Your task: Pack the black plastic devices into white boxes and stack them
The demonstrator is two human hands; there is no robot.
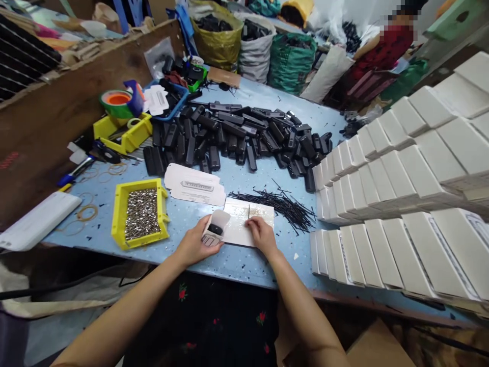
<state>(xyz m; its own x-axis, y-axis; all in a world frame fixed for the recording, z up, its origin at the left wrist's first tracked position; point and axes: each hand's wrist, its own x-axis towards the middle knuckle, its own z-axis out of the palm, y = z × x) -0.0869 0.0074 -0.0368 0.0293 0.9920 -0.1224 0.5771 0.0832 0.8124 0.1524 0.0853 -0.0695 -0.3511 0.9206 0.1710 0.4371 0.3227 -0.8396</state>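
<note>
My left hand [196,244] is wrapped round a small white box [212,239] whose end flap stands up. Inside its mouth shows the end of a black device [216,229]. To the right, my right hand [263,235] is closed in a pinch over a flat white board [239,235] with small shiny bits on it. A thin black stick [249,210] extends from its fingertips. Beyond that hand lies a loose heap of thin black sticks [288,209]. A flattened white printed carton [194,184] lies behind the box.
At the left sits a yellow bin [119,216] of small metal pieces. Black plastic devices [237,132] are piled across the back. Stacked white boxes [378,188] line the right side. Filled sacks [292,63] and another person [393,46] are beyond the table.
</note>
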